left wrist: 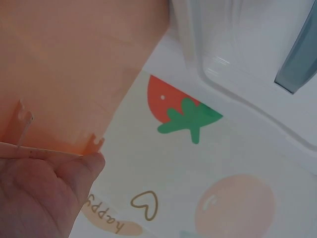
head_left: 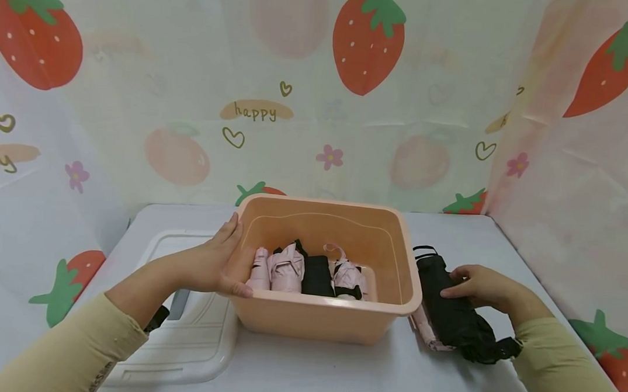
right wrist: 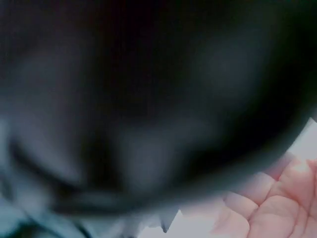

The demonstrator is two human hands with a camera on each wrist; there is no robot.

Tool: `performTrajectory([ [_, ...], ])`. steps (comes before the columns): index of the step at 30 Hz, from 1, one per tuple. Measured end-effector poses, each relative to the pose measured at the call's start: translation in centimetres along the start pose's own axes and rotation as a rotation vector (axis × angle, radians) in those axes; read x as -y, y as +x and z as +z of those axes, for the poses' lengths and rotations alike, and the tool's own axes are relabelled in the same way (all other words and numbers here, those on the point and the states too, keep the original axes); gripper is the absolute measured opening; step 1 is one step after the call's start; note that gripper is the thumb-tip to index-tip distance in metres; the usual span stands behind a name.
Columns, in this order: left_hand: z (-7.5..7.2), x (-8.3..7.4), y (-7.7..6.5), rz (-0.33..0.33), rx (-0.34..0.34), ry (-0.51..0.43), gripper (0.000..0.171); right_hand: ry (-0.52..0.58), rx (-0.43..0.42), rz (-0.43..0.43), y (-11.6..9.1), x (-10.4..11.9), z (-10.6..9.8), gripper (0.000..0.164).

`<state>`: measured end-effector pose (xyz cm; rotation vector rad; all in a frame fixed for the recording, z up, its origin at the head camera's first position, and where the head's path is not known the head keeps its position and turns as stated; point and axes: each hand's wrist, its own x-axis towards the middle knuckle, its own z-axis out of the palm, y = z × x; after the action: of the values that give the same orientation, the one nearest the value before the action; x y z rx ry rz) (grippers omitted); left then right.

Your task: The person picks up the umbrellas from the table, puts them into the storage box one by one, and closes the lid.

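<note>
A peach plastic bin [head_left: 329,322] stands mid-table. Its left rim is touched by my left hand [head_left: 211,264], whose fingers lie fairly straight along the side and whose thumb rests at the front corner. The left wrist view has that hand [left wrist: 44,193] against the bin's outer wall [left wrist: 74,64]. To the right of the bin, my right hand [head_left: 483,288] grips a black folded umbrella [head_left: 441,289] between thumb and fingers. A pink folded item [head_left: 428,332] lies partly hidden beneath it. A dark blur [right wrist: 148,99] covers most of the right wrist view, beside part of my palm [right wrist: 277,213].
Inside the bin stand a pink rolled item [head_left: 260,269], a pink folded umbrella [head_left: 287,268], a black bundle [head_left: 318,276] and a pink-and-black bundle [head_left: 348,277]. A white lid [head_left: 197,349] with a grey latch [head_left: 179,304] lies left of the bin. Strawberry-print sheets [head_left: 193,68] surround the table.
</note>
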<state>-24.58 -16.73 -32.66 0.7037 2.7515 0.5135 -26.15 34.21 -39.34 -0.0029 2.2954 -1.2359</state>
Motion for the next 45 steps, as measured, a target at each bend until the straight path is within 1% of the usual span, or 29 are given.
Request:
performTrajectory([
  [2, 0.0, 0.0, 0.0, 0.001, 0.000, 0.003, 0.134, -0.005, 0.009, 0.002, 0.0, 0.2, 0.3, 0.070],
  [5, 0.0, 0.1, 0.0, 0.004, -0.001, 0.004, 0.133, -0.006, 0.005, -0.005, 0.1, 0.3, 0.7, 0.070],
  [11, 0.0, 0.2, 0.1, -0.002, 0.000, 0.006, 0.134, -0.021, -0.042, -0.033, -0.3, 0.3, 0.6, 0.072],
  [16, 0.0, 0.1, 0.0, -0.001, 0.003, 0.007, 0.134, 0.005, -0.070, -0.076, -0.9, 1.0, 0.0, 0.074],
  [21, -0.1, 0.1, 0.0, 0.015, -0.005, 0.005, 0.132, 0.026, -0.133, -0.120, -1.1, 2.1, -1.0, 0.079],
  [26, -0.1, 0.1, 0.0, 0.008, 0.002, 0.003, 0.133, 0.048, -0.189, -0.173, -1.5, 3.4, -2.1, 0.078],
  [31, -0.2, 0.0, -0.1, -0.006, 0.014, -0.005, 0.133, 0.090, -0.219, -0.234, -1.8, 5.4, -2.6, 0.073],
  [37, -0.3, -0.1, -0.1, -0.010, 0.014, -0.011, 0.133, 0.111, -0.240, -0.282, -2.0, 8.9, -2.9, 0.076],
  [42, -0.2, -0.1, -0.1, 0.003, 0.002, -0.008, 0.132, 0.108, -0.244, -0.318, -2.0, 12.1, -2.6, 0.073],
  [45, -0.2, 0.0, -0.1, 0.011, -0.005, -0.008, 0.132, 0.096, -0.242, -0.335, -1.8, 13.9, -1.9, 0.071],
])
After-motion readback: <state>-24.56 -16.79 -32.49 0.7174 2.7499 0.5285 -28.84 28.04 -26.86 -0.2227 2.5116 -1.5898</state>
